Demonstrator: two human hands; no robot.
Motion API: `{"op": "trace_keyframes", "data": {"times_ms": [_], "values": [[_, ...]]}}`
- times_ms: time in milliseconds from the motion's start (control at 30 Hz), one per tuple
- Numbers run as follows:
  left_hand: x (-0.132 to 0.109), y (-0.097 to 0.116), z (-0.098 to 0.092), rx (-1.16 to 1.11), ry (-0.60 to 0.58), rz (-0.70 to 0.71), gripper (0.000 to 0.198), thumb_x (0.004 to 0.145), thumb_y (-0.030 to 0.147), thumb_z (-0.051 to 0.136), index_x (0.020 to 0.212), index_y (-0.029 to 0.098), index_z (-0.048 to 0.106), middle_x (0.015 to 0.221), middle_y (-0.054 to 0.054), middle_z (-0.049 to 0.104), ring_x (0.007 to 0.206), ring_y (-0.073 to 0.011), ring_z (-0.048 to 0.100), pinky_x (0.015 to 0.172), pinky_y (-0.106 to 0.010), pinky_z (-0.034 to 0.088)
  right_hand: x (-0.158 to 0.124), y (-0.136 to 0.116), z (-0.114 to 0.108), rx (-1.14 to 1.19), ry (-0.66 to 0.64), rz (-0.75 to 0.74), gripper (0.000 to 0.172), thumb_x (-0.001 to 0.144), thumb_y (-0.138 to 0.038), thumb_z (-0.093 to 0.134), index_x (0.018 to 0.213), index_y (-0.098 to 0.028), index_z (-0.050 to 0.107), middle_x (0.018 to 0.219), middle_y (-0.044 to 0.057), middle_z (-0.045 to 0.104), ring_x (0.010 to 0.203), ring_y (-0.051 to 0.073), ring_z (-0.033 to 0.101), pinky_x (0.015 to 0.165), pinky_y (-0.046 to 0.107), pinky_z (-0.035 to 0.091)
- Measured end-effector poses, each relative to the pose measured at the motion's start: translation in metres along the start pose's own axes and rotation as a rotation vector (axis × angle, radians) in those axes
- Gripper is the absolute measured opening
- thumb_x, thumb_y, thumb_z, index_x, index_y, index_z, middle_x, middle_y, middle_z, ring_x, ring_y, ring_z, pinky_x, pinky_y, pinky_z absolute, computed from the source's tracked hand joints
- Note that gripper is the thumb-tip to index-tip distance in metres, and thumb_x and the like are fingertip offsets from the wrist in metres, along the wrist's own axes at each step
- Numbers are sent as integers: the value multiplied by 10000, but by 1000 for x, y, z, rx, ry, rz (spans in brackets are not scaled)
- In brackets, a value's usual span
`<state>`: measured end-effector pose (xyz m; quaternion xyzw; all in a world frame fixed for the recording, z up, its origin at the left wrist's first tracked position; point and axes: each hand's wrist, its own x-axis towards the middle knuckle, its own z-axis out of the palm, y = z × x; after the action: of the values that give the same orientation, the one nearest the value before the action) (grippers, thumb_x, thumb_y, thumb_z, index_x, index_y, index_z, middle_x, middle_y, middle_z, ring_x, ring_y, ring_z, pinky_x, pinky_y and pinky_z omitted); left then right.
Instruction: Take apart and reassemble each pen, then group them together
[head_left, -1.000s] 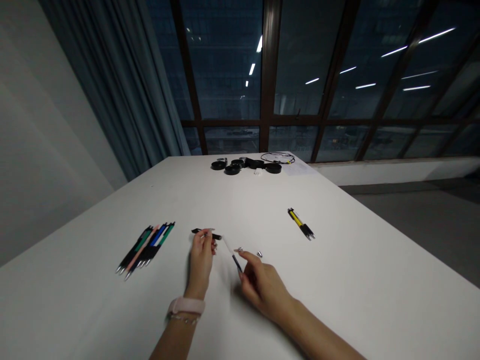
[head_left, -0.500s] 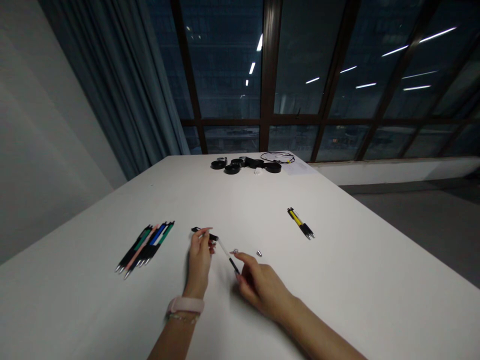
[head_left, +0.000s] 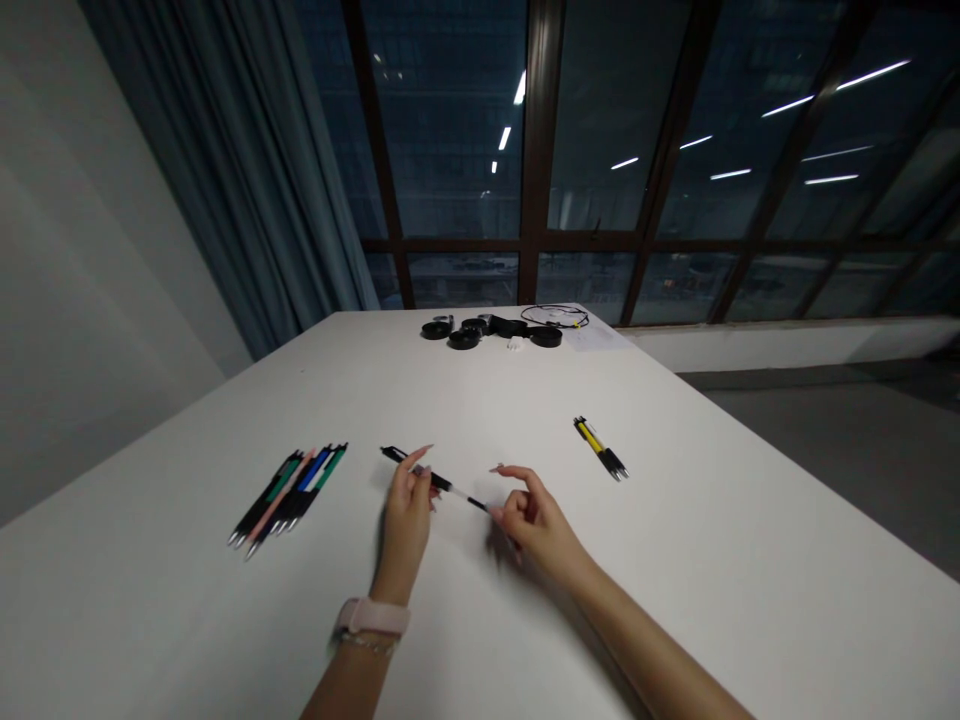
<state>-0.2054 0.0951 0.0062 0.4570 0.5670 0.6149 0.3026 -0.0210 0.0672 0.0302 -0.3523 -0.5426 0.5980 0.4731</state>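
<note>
My left hand pinches a black pen barrel just above the white table. A thin white and black refill sticks out of the barrel toward the right. My right hand pinches the refill's free end, its fingers curled. The refill and barrel lie nearly in one line between the two hands. A pink watch band sits on my left wrist.
Several pens lie in a row at the left. A yellow and a black pen lie at the right. Black round items and a cable sit at the far edge. Dark windows and a curtain stand behind.
The refill has swung from steeply slanted to nearly in line with the barrel and slid further in. My right hand moved up and right, covering the small metal parts on the table.
</note>
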Motion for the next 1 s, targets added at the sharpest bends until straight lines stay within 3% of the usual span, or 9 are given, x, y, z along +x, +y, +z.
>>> {"op": "trace_keyframes", "data": {"times_ms": [167, 400, 533, 700, 900, 1000], "values": [[-14, 7, 14, -34, -155, -25, 357, 803, 491, 578, 997, 192, 575, 653, 18, 593, 649, -158, 610, 519, -223, 398, 7, 6, -3, 44, 124, -37, 434, 704, -431, 702, 1016, -219, 486, 537, -127, 402, 407, 65, 339, 384, 177, 307], [-35, 20, 29, -79, -300, -75, 359, 773, 507, 623, 936, 201, 529, 666, 12, 631, 631, -155, 628, 511, -218, 394, 9, 13, -1, 35, 196, -93, 399, 684, -455, 725, 922, -227, 502, 569, -97, 451, 450, 78, 371, 431, 194, 299], [-39, 19, 32, -141, -315, -119, 361, 753, 524, 637, 877, 213, 503, 621, 32, 608, 559, -132, 585, 479, -205, 361, 6, 16, 0, -5, 153, -114, 354, 725, -419, 691, 960, -233, 502, 605, -90, 448, 491, 92, 389, 469, 209, 323], [-38, 19, 34, -214, -320, -204, 431, 674, 571, 685, 812, 223, 471, 508, 102, 489, 418, -81, 452, 447, -192, 326, -4, 11, 3, -222, 126, -162, 246, 784, -278, 634, 993, -224, 516, 636, -85, 432, 560, 98, 419, 533, 215, 343], [-35, 13, 35, -260, -267, -246, 479, 631, 591, 709, 825, 212, 489, 527, 93, 500, 438, -79, 453, 438, -186, 312, -8, 9, 2, -325, 67, -231, 337, 772, -217, 636, 1078, -222, 495, 729, -63, 474, 573, 93, 444, 554, 219, 377], [-34, 9, 33, -255, -241, -251, 483, 644, 596, 698, 850, 205, 502, 537, 88, 508, 452, -79, 456, 450, -189, 317, -10, 9, 1, -357, 44, -268, 336, 833, -216, 571, 1153, -223, 468, 811, -30, 526, 601, 99, 478, 579, 231, 400]]}}
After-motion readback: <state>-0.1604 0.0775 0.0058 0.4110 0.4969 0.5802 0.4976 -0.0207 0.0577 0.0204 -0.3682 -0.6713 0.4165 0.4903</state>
